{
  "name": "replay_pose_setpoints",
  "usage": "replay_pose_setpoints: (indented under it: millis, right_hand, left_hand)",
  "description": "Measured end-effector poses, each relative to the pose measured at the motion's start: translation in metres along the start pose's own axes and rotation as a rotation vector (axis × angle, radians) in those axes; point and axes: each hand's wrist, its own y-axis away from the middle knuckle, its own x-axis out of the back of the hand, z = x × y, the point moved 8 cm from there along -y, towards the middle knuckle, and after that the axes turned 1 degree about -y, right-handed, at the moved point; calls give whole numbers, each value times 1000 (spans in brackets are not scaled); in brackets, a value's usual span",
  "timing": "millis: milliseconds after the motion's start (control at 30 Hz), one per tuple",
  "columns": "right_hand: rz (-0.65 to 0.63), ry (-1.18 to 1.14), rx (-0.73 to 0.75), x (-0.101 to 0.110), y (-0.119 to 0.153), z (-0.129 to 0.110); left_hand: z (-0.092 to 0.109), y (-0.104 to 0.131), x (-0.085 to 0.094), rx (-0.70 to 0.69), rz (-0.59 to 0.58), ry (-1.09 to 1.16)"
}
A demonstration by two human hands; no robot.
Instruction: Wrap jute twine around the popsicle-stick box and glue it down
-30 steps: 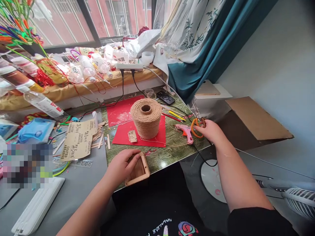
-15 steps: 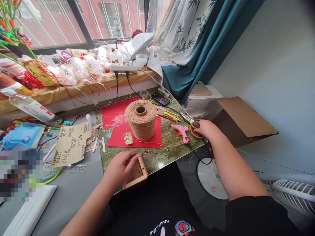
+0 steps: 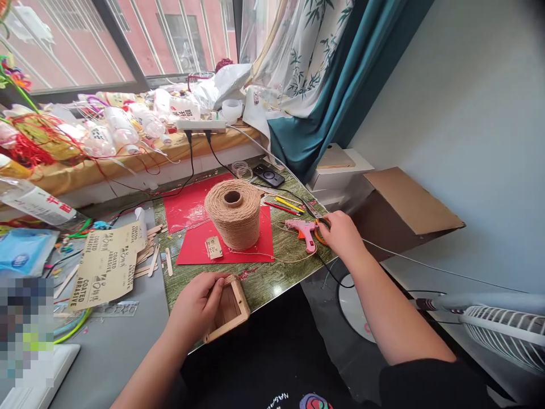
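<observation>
My left hand [image 3: 200, 304] grips a small wooden frame-like box [image 3: 243, 307] at the table's front edge, thumb over its top side. On the right, my right hand [image 3: 343, 233] has its fingers closed round the orange handles of a pair of scissors [image 3: 321, 233], whose blades point away toward the table's far side. Touching or very near those handles is a pink glue gun [image 3: 305, 232]. A big spool of jute twine [image 3: 233, 218] stands upright on red sheets [image 3: 187, 253], and its loose strand runs toward the glue gun.
A small sandpaper piece [image 3: 214, 247] lies beside the spool. Pencils [image 3: 289, 204] and a black phone-like device [image 3: 269, 175] are behind. Left are a sandpaper sheet [image 3: 106, 264] and craft sticks [image 3: 154, 261]. A power strip [image 3: 201, 126] sits on the cluttered sill; a fan [image 3: 506, 335] stands right.
My right hand and the scissors have shifted left, closer to the glue gun. The left hand still holds the wooden box. The whole view has turned slightly right.
</observation>
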Motion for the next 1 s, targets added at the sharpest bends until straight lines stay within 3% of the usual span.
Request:
replay_pose_setpoints:
  millis: [67,133,300,467,600,800,867,1000]
  right_hand:
    - [52,-137,112,0,9,-20]
    - [-6,-180,205,-10,12,-37]
    - [-135,-110,208,-28,-2,-46]
    - [-7,-271,225,-17,-2,-49]
    - [139,-517,107,-8,11,-38]
    - [75,-1019,-76,-17,27,-29]
    - [96,-1060,-128,-14,31,-26]
    - [178,-878,-227,1,34,-22]
  left_hand:
    - [0,0,0,8,-5,-2]
    - [2,0,1,13,-9,-14]
    - [7,0,5,-7,6,-36]
    - [5,1,5,-7,22,-18]
    - [1,2,1,12,-1,-8]
    - [-3,1,-2,15,-9,-14]
    - [-3,0,-3,16,-13,-15]
    - [-2,1,-2,10,-16,-17]
